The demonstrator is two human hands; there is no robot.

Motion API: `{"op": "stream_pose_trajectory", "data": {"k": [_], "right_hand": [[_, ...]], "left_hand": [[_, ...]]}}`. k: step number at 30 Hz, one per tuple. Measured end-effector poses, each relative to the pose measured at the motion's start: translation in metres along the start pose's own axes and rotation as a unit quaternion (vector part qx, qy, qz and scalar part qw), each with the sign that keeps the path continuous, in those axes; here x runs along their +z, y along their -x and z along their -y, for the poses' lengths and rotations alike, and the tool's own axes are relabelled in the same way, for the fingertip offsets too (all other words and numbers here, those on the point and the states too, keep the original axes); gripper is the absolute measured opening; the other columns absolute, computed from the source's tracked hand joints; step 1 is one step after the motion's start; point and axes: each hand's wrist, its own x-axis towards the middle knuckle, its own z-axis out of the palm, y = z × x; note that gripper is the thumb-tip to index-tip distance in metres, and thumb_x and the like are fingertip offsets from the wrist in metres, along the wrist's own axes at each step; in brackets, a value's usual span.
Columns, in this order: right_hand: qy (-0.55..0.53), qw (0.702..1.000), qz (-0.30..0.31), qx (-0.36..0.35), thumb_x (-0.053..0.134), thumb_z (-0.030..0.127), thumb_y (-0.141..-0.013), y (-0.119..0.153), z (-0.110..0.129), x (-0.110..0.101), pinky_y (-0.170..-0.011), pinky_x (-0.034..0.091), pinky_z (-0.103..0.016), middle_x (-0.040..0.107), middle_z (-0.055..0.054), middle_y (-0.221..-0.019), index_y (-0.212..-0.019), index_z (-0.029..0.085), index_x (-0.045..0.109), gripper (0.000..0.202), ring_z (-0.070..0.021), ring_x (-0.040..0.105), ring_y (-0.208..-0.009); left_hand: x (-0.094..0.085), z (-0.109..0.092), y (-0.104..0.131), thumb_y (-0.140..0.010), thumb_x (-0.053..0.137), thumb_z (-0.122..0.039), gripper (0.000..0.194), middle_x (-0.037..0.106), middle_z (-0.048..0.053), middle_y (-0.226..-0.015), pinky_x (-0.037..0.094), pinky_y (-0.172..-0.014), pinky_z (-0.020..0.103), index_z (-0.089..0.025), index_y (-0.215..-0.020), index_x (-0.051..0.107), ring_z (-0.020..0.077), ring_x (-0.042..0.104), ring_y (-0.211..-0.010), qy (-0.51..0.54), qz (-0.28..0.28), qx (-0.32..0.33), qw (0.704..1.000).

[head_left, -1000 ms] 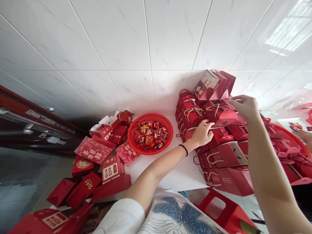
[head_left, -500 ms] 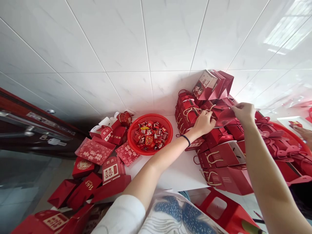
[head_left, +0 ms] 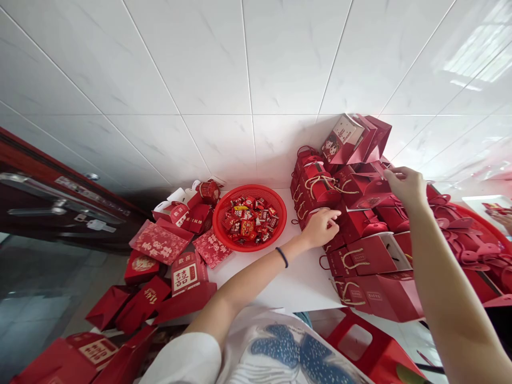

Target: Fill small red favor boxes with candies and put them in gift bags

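My right hand pinches the edge of a red gift box at the back of the stack, its fingertips at the box's upper right. A twisted cord handle lies loose at that box's left side. My left hand, with a dark band at the wrist, hovers at the left side of the stack. Its fingers are loosely bent and apart, with nothing seen in them. Just behind it stands a red box with a cord bow. Red paper bags with cord handles stand in front of my right hand.
A red plastic basket of wrapped candies stands mid-table by the tiled wall. Red boxes and envelopes pile up at left. Upright bags lean at the back. At far right, another person's hand is near a white tray.
My left hand has let go of the cord handle and moved left and toward me. My right hand stays at the red gift box, and the view has shifted slightly.
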Motion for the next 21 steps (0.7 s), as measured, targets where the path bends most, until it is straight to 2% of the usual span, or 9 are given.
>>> {"op": "stream_pose_trajectory", "data": {"k": [3,7,10,13,16,18,21], "right_hand": [[0.039,0.999,0.028,-0.004,0.059,0.045,-0.091,0.01,0.012,0.003,-0.091,0.041,-0.039,0.068,-0.018,-0.112,-0.123,0.009,0.064,0.048,-0.0243,0.059,-0.099],[0.089,0.993,0.072,-0.027,0.063,0.054,-0.086,0.019,0.017,0.01,-0.093,0.04,-0.043,0.062,-0.02,-0.126,-0.131,0.01,0.057,0.064,-0.0306,0.056,-0.11],[0.112,0.989,0.091,-0.013,0.064,0.054,-0.084,0.025,0.02,0.015,-0.093,0.04,-0.044,0.062,-0.021,-0.127,-0.129,0.01,0.057,0.063,-0.0342,0.055,-0.114],[0.133,0.987,0.087,0.017,0.06,0.052,-0.086,0.031,0.026,0.018,-0.096,0.04,-0.047,0.06,-0.022,-0.131,-0.132,0.01,0.055,0.063,-0.0387,0.053,-0.122],[0.144,0.986,0.087,0.016,0.058,0.052,-0.087,0.035,0.03,0.019,-0.1,0.038,-0.052,0.056,-0.027,-0.135,-0.136,0.007,0.051,0.066,-0.0415,0.048,-0.128],[0.144,0.987,0.069,0.004,0.059,0.054,-0.086,0.037,0.03,0.018,-0.102,0.037,-0.056,0.052,-0.031,-0.137,-0.138,0.005,0.048,0.072,-0.0433,0.046,-0.131],[0.119,0.991,-0.034,-0.052,0.059,0.059,-0.085,0.045,0.032,0.014,-0.102,0.038,-0.062,0.05,-0.032,-0.138,-0.139,0.008,0.047,0.075,-0.0435,0.046,-0.132]], "left_hand": [[-0.018,0.006,0.043,-0.082,0.055,-0.013,0.027,0.072,0.007,-0.105,0.058,-0.082,0.027,-0.017,-0.103,0.072,0.0152,0.069,-0.088,0.042,0.007,-0.031,0.999],[-0.056,0.022,0.103,-0.084,0.059,-0.02,0.022,0.075,0.007,-0.104,0.058,-0.08,0.028,-0.019,-0.099,0.074,0.017,0.07,-0.091,0.055,-0.017,-0.089,0.994],[-0.095,0.038,0.141,-0.083,0.06,-0.024,0.021,0.076,0.007,-0.103,0.058,-0.083,0.03,-0.019,-0.097,0.074,0.0184,0.071,-0.092,0.036,-0.082,-0.135,0.987],[-0.139,0.056,0.177,-0.081,0.06,-0.027,0.021,0.077,0.007,-0.103,0.058,-0.088,0.036,-0.019,-0.095,0.073,0.0214,0.072,-0.095,0.007,-0.183,-0.182,0.966],[-0.184,0.073,0.213,-0.08,0.059,-0.029,0.022,0.077,0.007,-0.103,0.058,-0.091,0.04,-0.019,-0.094,0.072,0.0236,0.072,-0.096,-0.046,-0.281,-0.227,0.931],[-0.21,0.083,0.236,-0.08,0.058,-0.027,0.022,0.076,0.008,-0.103,0.057,-0.094,0.042,-0.019,-0.096,0.071,0.0245,0.071,-0.097,-0.095,-0.351,-0.258,0.895],[-0.24,0.094,0.262,-0.077,0.059,-0.019,0.026,0.073,0.011,-0.108,0.054,-0.098,0.045,-0.016,-0.101,0.068,0.0275,0.068,-0.104,-0.201,-0.431,-0.316,0.821]]}}
